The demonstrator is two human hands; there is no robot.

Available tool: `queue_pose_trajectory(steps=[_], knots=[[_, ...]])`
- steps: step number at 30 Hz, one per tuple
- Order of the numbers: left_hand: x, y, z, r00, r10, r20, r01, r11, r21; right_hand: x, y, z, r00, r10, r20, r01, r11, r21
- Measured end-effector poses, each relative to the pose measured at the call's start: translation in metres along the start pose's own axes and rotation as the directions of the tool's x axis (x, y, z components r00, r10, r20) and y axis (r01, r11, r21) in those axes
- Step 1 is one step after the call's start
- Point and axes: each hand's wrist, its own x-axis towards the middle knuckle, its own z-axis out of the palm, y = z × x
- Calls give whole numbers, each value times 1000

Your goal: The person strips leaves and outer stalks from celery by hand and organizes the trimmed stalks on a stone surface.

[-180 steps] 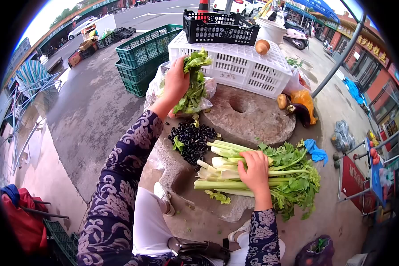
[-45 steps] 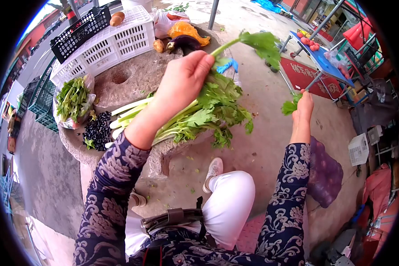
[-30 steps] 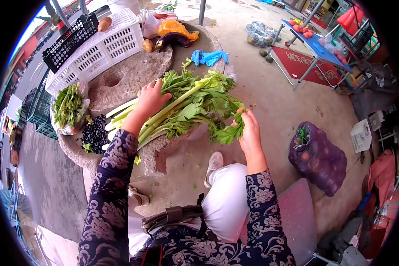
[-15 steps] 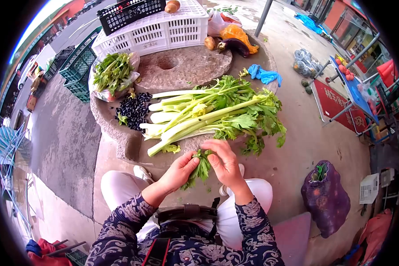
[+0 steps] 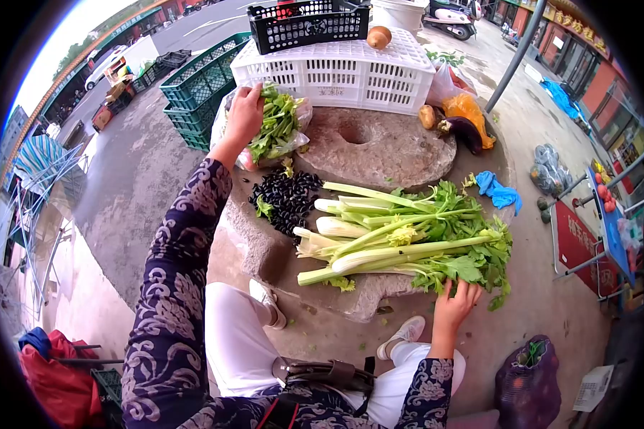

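Note:
My left hand reaches to the clear plastic bag of picked green leaves. Its fingers are bent together at the bag's left side; what they hold is hidden. My right hand is at the near edge of the celery, fingers curled on its leaves. Pale stalk ends point left and leafy tops right on the stone slab. A heap of shiny black beans lies between the bag and the stalk ends.
Behind stand a white crate with a black basket on it, and green crates. An eggplant, an orange bag and blue gloves lie right. A purple mesh sack is on the ground.
My hands have parted from the leaves they held together over my lap. The left went up to the bag, the right out to the celery leaves. The view has shifted too.

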Motion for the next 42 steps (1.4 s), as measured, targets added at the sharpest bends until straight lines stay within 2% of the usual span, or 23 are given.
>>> queue_pose_trajectory(steps=[1, 2, 3, 5, 6, 7, 8, 9, 10, 12, 13, 15, 18, 23, 27, 30, 33, 35, 37, 39, 41, 42], knots=[[12, -14, 17, 996, 70, 57, -76, 991, 114, 1, 3, 1, 1000, 6, 6, -6, 1000, -11], [11, -22, 38, 992, -83, 92, 44, 930, 365, 0, 5, 3, 1000, 22, 3, -22, 1000, -3], [14, -1, 28, 927, -312, 210, 188, 869, 458, 0, 5, 4, 999, 42, 5, -42, 999, -2], [0, 31, 29, 992, -79, 96, 28, 894, 447, -5, 15, 11, 998, 63, 23, -63, 998, 0], [-12, 52, 28, 990, 118, 76, -135, 953, 270, -3, 14, 11, 998, 55, 15, -55, 998, -6], [-30, 86, 17, 967, 252, 43, -249, 967, -60, -1, 12, 11, 999, 44, 6, -44, 999, -8], [-53, 121, 10, 955, 265, 133, -168, 853, -494, 0, 11, 11, 999, 48, 23, -48, 999, 0], [-80, 155, -1, 930, 296, 219, -93, 764, -639, 0, 11, 11, 998, 54, 35, -55, 998, 10], [-107, 183, -7, 904, 382, 190, -147, 697, -701, 0, 12, 10, 997, 60, 48, -61, 998, 18], [-146, 225, -15, 849, 434, 302, -67, 655, -753, -2, 12, 10, 995, 69, 67, -70, 997, 14], [-155, 239, -17, 827, 471, 308, -118, 680, -723, -2, 12, 10, 997, 57, 54, -58, 998, 17], [-170, 255, -4, 862, 420, 282, -157, 752, -641, -2, 13, 10, 999, 29, 30, -29, 999, 19], [-178, 258, 4, 810, 465, 357, -221, 806, -549, -1, 14, 8, 999, 35, 29, -37, 998, 51], [-186, 260, 14, 826, 480, 295, -324, 833, -449, -1, 12, 9, 998, 57, 34, -58, 998, 30], [-185, 263, 18, 856, 451, 253, -333, 855, -398, -2, 14, 10, 998, 56, 34, -57, 998, 27], [-176, 251, 16, 935, 239, 260, -61, 835, -548, 0, 16, 9, 998, 53, 28, -54, 997, 58], [-138, 218, -8, 972, -11, 235, 132, 854, -503, 0, 18, 8, 997, 65, 49, -70, 993, 97], [-97, 174, -15, 996, -36, 87, 64, 932, -357, 2, 25, 5, 996, 67, 54, -72, 991, 110], [-43, 127, -30, 994, -55, 91, 54, 998, 16, 2, 30, 4, 995, 85, 61, -93, 983, 158], [-4, 73, -30, 996, 73, 43, -82, 961, 266, 0, 31, 2, 987, 121, 102, -141, 967, 212], [2, 53, -21, 973, 218, -80, -147, 844, 515, 1, 33, -2, 970, 173, 170, -214, 939, 267], [1, 62, -16, 979, 203, -22, -188, 940, 285, 1, 32, -9, 957, 173, 231, -231, 939, 255]])
